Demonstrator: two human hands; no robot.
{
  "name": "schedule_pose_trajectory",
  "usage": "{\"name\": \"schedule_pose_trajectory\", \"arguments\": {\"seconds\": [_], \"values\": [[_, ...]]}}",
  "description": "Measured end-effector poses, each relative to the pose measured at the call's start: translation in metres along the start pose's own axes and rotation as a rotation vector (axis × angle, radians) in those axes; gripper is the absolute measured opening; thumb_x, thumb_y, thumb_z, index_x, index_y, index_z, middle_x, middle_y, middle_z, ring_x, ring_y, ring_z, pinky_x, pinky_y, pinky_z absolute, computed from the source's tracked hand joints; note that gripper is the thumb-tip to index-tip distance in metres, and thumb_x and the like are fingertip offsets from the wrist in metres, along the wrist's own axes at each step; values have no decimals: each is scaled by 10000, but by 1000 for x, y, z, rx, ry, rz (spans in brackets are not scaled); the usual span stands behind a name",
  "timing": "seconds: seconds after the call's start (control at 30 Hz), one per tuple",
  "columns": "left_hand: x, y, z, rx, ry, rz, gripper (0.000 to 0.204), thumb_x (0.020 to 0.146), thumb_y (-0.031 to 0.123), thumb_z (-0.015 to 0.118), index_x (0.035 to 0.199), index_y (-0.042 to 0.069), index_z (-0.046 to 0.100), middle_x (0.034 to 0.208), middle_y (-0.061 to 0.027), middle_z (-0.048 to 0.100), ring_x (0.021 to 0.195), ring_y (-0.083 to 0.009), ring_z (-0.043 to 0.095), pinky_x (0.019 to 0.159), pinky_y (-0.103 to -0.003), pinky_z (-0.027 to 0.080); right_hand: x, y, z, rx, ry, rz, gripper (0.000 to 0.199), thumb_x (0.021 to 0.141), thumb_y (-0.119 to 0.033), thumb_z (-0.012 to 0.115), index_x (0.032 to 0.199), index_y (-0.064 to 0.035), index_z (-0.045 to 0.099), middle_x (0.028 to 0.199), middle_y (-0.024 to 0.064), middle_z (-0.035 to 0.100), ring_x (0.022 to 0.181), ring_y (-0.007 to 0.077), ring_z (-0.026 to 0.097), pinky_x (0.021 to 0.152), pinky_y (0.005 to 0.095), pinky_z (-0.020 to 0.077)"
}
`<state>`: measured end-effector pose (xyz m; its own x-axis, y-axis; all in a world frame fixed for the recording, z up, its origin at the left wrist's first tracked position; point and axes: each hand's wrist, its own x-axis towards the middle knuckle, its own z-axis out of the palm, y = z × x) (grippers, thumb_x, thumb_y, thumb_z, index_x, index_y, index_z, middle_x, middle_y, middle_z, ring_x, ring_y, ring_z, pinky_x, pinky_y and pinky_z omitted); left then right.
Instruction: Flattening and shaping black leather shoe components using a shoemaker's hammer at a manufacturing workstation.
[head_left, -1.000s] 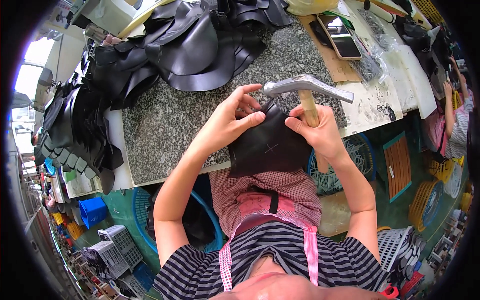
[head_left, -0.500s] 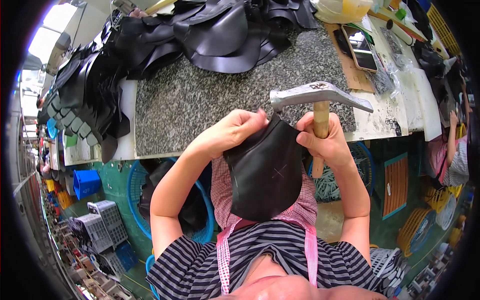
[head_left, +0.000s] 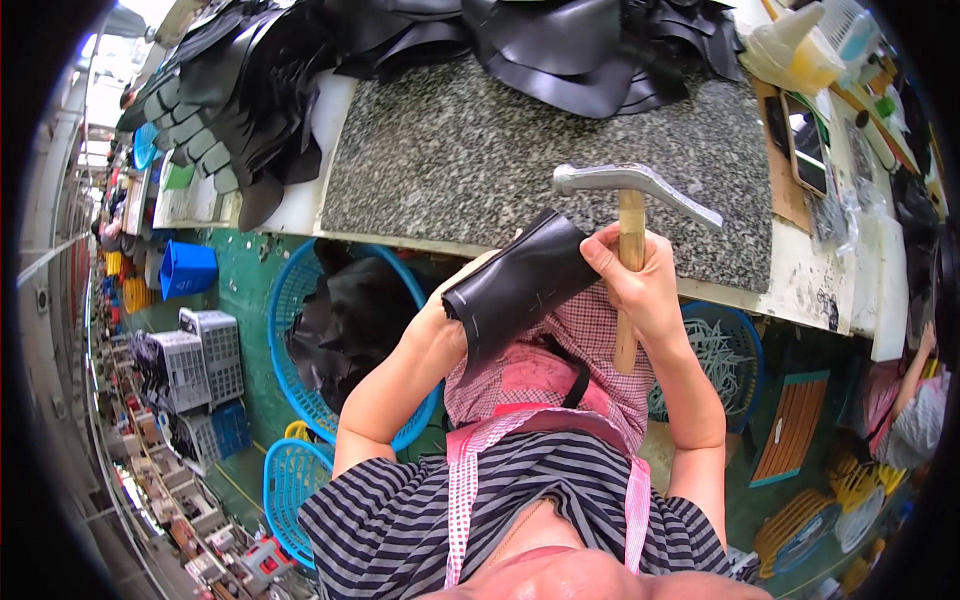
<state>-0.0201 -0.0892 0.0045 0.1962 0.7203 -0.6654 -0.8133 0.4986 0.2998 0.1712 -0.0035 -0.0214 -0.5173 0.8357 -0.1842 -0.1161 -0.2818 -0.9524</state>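
1. Head view: since a second ago I have lifted the black leather piece (head_left: 520, 290) off the granite slab (head_left: 530, 170) and drawn it toward my chest; it now hangs just below the slab's near edge, folded over on itself.
2. My left hand (head_left: 455, 315) is mostly hidden behind the leather, just under the slab's edge; it seems to grip the fold, though I cannot see the fingers.
3. My right hand (head_left: 640, 285) is closed round the wooden handle of the hammer (head_left: 630, 200), thumb pinching the leather's upper corner, steel head over the slab's front edge.
4. To do this well, I judge I should keep the crease tight and flat before laying it on the slab.
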Motion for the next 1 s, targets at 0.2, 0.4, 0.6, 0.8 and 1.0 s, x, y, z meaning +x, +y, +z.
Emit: {"name": "schedule_pose_trajectory", "arguments": {"seconds": [0.2, 0.4, 0.6, 0.8, 1.0], "values": [[-6, -11, -41, -243, -587, 96, 494, 1132, 195, 269, 1560, -44, 332, 1615, -215, 365, 1460, -256, 433, 1248, -367, 342, 5, 18, 14, -180, 67, -105, 175, 938, -132, 781, 849, -13, 690, 674, -81, 540, 622, 12, 445, 556, 226, 348], [-25, -11, -52, -637, -168, 16, 429, 1118, 182, 380, 1456, -69, 462, 1458, -256, 537, 1301, -303, 593, 1162, -424, 466, 8, 31, 37, -213, 10, -100, 135, 921, -96, 782, 865, -7, 697, 674, -77, 534, 626, 19, 441, 559, 231, 345], [-51, -17, -149, 334, 332, 679, 391, 1038, 407, 624, 1259, 85, 645, 1074, -61, 731, 924, -155, 715, 818, -320, 603, -8, 28, 36, -306, -4, -116, 98, 959, -93, 728, 914, -15, 691, 709, -82, 525, 656, 17, 444, 576, 223, 341], [-193, 8, -349, 770, 1341, 1107, 406, 1035, 379, 653, 1262, 43, 662, 1033, -39, 728, 944, -127, 673, 838, -285, 534, -8, 35, 11, -250, -17, -120, 170, 1041, -183, 654, 989, -21, 654, 632, -73, 475, 473, -3, 369, 425, 203, 239], [-159, 23, -335, 1681, 1516, 737, 572, 966, 408, 670, 1447, 114, 570, 1522, -208, 514, 1421, -388, 464, 1131, -522, 402, -16, 23, 5, -266, 39, -63, 147, 1025, -156, 675, 976, -19, 651, 657, -84, 474, 497, -6, 381, 449, 210, 241]]}}
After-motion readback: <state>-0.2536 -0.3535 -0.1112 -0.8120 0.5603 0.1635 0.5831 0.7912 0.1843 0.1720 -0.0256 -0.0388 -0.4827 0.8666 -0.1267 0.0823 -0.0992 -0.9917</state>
